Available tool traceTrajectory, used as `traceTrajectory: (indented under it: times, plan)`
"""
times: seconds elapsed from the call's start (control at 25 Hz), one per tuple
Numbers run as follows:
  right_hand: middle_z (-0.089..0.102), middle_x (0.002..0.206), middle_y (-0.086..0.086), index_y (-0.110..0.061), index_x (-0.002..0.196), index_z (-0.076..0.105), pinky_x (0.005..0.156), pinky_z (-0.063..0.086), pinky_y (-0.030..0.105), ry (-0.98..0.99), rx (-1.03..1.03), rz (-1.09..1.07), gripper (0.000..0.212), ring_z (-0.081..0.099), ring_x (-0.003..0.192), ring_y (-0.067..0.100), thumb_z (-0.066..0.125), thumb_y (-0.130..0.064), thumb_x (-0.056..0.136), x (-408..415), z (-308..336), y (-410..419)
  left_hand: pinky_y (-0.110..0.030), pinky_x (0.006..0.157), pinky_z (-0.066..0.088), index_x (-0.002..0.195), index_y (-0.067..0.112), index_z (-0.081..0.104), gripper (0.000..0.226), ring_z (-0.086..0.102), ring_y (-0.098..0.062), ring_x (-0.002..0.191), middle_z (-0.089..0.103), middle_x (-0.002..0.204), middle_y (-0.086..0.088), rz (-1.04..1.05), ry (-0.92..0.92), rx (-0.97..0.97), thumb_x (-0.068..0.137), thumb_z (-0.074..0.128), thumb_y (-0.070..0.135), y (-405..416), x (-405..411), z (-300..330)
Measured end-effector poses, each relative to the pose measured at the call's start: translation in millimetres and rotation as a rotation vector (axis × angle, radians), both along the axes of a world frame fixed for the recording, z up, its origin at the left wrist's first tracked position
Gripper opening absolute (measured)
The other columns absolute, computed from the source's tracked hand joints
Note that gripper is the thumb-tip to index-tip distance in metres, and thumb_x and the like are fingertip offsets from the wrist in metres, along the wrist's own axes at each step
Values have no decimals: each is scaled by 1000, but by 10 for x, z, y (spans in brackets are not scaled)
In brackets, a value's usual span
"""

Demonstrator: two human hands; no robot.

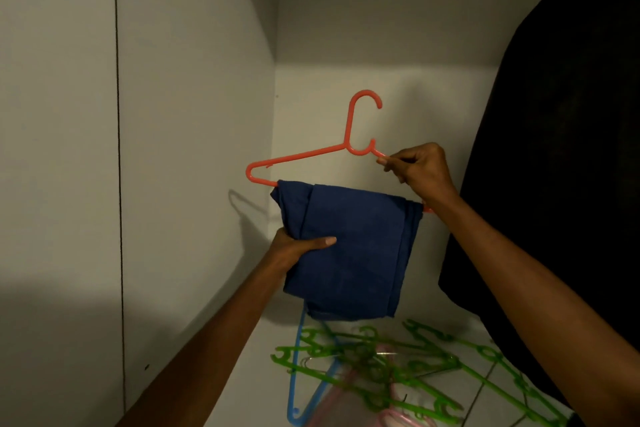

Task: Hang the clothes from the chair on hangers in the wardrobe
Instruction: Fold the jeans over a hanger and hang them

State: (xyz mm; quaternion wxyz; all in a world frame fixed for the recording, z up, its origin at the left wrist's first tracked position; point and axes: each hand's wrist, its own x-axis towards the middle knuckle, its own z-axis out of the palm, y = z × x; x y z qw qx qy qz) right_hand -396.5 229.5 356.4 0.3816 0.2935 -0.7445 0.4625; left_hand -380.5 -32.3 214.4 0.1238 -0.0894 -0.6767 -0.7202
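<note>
A folded blue garment is draped over the bottom bar of an orange plastic hanger, which is held up inside the white wardrobe. My right hand pinches the hanger's right shoulder just below the hook. My left hand grips the left edge of the blue garment, thumb on the front. The hanger's hook points up and hangs on nothing.
A dark garment hangs at the right and fills that side of the wardrobe. On the wardrobe floor below lie several loose hangers: green ones, a blue one and a pink one.
</note>
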Motion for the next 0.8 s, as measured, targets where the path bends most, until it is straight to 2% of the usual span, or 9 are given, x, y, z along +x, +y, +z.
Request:
traceTrajectory:
  times: [0.16,0.28,0.36,0.48,0.56,0.64,0.72,0.8]
  plan:
    - [62,54,4,-5,79,80,52,43,21,5,-33,50,25,50,48,11,79,-27,89,-12,157,96,-27,78,59,114,23,69,62,73,-13,100,77,108,8,-36,120,86,60,99,21,32,68,198]
    - [60,53,8,-7,76,80,51,41,25,-14,-75,81,23,48,50,16,80,-26,88,-76,180,200,-37,86,58,123,18,69,70,73,-22,105,76,115,-3,-65,196,178,64,94,46,-55,168,381]
    - [62,55,12,-7,75,80,51,41,26,-39,-83,102,23,49,51,18,81,-26,87,-116,212,218,-36,75,59,116,18,72,62,74,-22,92,78,104,-3,63,240,248,73,80,61,-186,253,638]
    - [63,58,17,-5,74,79,50,41,24,-62,-45,107,26,50,51,18,82,-28,86,-144,297,168,-33,62,58,99,9,76,47,71,-27,78,77,88,-9,192,331,113,87,66,53,-360,373,1062]
    - [62,57,14,-3,74,78,48,40,21,-66,-42,116,28,49,49,15,80,-27,87,-160,381,130,-35,61,59,92,4,76,47,72,-31,76,77,85,-12,201,374,12,93,63,49,-411,434,1292]
    - [62,57,10,-3,74,77,46,39,23,-58,-60,114,30,48,47,13,78,-31,87,-192,458,115,-36,61,60,89,4,77,48,73,-28,72,77,83,-13,203,419,-34,97,59,48,-422,524,1478]
    - [65,60,7,-7,75,77,48,44,29,-34,-84,54,40,52,49,16,75,-46,82,-257,522,70,-36,58,61,89,4,76,46,73,-28,69,76,80,-14,218,460,-107,100,58,44,-430,589,1661]
    - [68,64,3,-11,75,74,58,55,39,-36,-103,-83,54,62,56,20,65,-65,77,-360,618,-29,-38,58,61,93,1,73,45,74,-34,72,75,82,-19,183,494,-189,102,55,41,-417,650,1854]
